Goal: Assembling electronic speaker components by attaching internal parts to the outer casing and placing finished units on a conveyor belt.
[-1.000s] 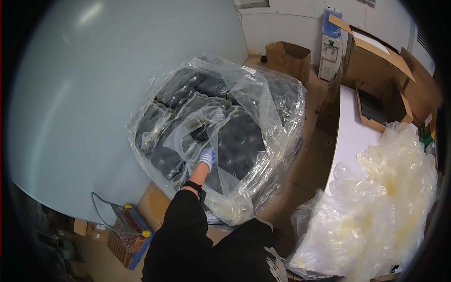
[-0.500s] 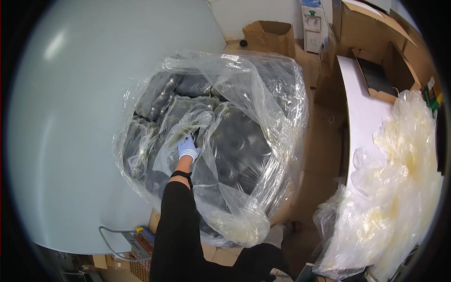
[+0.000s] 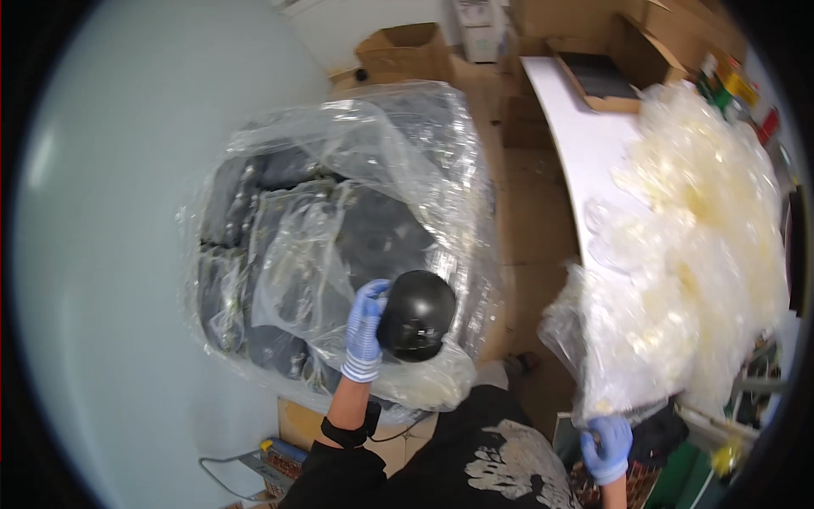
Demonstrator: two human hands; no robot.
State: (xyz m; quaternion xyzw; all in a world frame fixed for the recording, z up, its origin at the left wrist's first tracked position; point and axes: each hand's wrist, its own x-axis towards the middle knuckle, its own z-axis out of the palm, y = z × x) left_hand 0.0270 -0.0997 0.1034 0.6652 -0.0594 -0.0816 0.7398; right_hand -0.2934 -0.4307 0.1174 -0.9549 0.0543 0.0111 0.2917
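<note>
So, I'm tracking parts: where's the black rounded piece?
Head view, just below centre: the black rounded piece is held in the left hand, over the clear plastic.

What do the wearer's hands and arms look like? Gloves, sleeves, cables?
Left hand: light-blue glove, white-striped cuff. Black wristband above it, a thin dark cable beside that, then a black sleeve. Right hand: blue glove too; no right sleeve in view.
</note>
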